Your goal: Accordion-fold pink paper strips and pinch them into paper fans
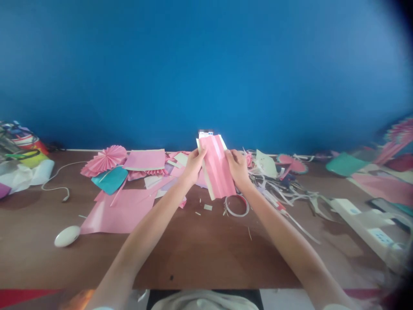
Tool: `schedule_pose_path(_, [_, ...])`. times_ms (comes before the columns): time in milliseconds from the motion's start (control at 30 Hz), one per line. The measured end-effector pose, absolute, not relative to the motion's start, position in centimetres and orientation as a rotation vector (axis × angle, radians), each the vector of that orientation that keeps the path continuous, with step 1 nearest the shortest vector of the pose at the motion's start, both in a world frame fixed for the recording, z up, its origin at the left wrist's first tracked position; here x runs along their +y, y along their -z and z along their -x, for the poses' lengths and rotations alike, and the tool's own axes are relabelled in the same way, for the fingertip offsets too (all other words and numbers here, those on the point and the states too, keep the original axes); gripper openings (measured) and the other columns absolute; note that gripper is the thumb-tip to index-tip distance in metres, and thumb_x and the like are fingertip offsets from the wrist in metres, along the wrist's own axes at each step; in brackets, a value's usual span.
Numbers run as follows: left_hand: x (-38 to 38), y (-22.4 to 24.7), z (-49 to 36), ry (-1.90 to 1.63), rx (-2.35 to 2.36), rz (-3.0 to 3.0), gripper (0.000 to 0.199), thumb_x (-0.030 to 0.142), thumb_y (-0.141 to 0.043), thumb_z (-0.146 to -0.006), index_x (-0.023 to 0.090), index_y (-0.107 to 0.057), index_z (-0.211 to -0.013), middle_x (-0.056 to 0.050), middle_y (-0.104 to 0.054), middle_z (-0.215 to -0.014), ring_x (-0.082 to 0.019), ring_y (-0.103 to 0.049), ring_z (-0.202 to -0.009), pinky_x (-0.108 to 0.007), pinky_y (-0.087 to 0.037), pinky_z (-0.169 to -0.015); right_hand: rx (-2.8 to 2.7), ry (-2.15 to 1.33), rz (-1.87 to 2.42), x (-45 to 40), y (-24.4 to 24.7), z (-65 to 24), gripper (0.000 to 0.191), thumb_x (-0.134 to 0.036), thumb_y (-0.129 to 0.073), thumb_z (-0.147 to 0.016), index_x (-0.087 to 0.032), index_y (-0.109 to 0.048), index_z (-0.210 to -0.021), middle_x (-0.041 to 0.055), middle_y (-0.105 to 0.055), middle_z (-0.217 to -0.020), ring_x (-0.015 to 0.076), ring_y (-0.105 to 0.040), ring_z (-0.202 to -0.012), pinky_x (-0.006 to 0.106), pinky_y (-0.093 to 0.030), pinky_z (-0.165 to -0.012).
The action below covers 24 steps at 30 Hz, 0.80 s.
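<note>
Between my two hands a pink paper sheet [217,172] with pale cream side edges is held up above the table, tilted, with creases running along its length. My left hand [194,165] pinches its left edge, thumb on the near face. At the upper right edge my right hand [238,167] grips the same sheet, fingers partly behind it. Below the sheet lies a roll of clear tape [237,206] on the brown table [206,249], with small paper scraps [208,207] beside it.
At left are a pleated pink paper fan [108,159], a teal paper piece [110,180], a flat pink sheet [119,213] and a white mouse [67,236]. Tangled paper strips [284,193] lie right, near a white power strip [364,226]. A blue wall [206,64] stands behind.
</note>
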<state>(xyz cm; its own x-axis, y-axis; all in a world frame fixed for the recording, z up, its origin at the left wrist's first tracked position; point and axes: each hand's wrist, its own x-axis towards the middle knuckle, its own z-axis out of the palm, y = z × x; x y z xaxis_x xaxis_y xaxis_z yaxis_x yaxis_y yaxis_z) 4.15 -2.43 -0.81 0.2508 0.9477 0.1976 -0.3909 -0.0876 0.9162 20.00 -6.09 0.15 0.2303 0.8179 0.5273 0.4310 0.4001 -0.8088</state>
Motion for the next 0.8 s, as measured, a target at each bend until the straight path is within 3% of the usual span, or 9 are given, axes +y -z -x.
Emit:
schedule_pose_path(300, [-3.2,0.0,-4.4,-1.145,0.609,-1.209,0.041,0.043,-0.072,-0.078,0.020,-0.065,-0.112,-0.008,-0.068,-0.111,-0.023,-0.065,-0.096,-0.036,-0.049,-0.084,-1.391,-0.302,1.239,-6.0,0.0,-20.2,0.033,-0.039,-0.045,-0.094,-0.021,-0.047,-0.067,-0.0034,-0.043,-0.062,0.0137,-0.040,-0.063,0.027,-0.029,-0.058])
schedule_pose_path(667, [-3.5,-0.5,-4.0,-1.159,0.743,-1.376,0.047,0.037,-0.068,-0.078,0.020,-0.059,-0.121,-0.010,-0.063,-0.123,-0.027,-0.059,-0.110,-0.037,-0.048,-0.088,-1.404,-0.278,1.196,-6.3,-0.1,-20.1,0.035,-0.045,-0.045,-0.095,-0.020,-0.053,-0.073,-0.0024,-0.047,-0.062,0.0137,-0.040,-0.061,0.027,-0.028,-0.057])
schedule_pose_path(800, [-3.4,-0.4,-3.8,-1.197,0.797,-1.429,0.053,0.030,-0.066,-0.077,0.021,-0.055,-0.128,-0.011,-0.061,-0.124,-0.027,-0.060,-0.107,-0.038,-0.049,-0.086,-1.428,-0.285,1.193,-6.4,-0.1,-20.0,0.036,-0.046,-0.044,-0.096,-0.020,-0.054,-0.074,-0.0026,-0.046,-0.063,0.0137,-0.040,-0.061,0.027,-0.029,-0.057])
